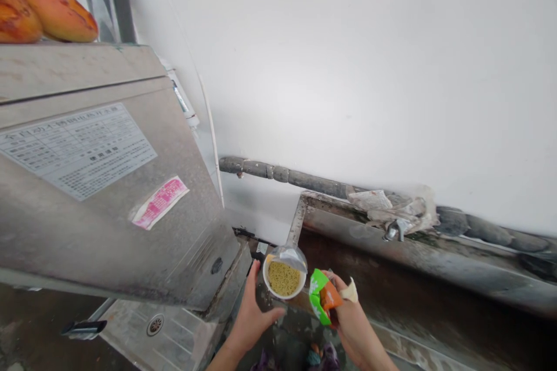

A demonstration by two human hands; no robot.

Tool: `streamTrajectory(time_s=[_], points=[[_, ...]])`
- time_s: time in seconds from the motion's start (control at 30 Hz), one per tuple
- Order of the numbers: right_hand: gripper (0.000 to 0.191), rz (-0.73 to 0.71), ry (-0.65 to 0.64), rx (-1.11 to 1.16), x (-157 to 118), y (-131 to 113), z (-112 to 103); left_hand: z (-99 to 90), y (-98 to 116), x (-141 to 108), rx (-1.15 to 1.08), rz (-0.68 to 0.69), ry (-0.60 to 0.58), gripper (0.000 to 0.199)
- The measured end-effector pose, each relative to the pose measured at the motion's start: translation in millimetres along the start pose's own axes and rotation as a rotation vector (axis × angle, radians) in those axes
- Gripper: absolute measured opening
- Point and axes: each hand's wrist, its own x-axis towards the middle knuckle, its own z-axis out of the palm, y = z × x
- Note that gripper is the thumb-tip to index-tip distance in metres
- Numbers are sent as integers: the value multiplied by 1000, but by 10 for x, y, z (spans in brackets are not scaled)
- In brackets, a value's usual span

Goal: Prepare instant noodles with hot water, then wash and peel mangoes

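Note:
A white cup of instant noodles (284,279) stands at the near left corner of the trough, its foil lid (287,256) peeled back toward the far side. The dry yellow noodle block shows inside. My left hand (252,316) is beside the cup on its left, thumb and fingers spread apart; whether a fingertip touches the rim I cannot tell. To the right of the cup, my right hand (348,319) is closed on green and orange seasoning packets (324,297). A pale torn scrap (350,291) sticks out by its fingers.
On the left stands a large metal water boiler (183,249) with mangoes (56,8) on top and a drain tray (174,330) below. A long trough sink (339,232) runs right under a wrapped pipe (313,181) and a tap (395,229). Behind rises a white wall (348,69).

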Motion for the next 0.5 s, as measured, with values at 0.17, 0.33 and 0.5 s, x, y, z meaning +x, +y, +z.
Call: streamTrajectory(time_s=[0.17,0.33,0.5], points=[[22,-92,37,0,-110,6,114,63,572,-364,-27,200,-34,84],[32,-163,-67,5,-216,112,214,295,879,-419,-300,64,-266,73],[50,14,-73,152,-269,211,177,230,882,-370,-392,-186,-111,45]])
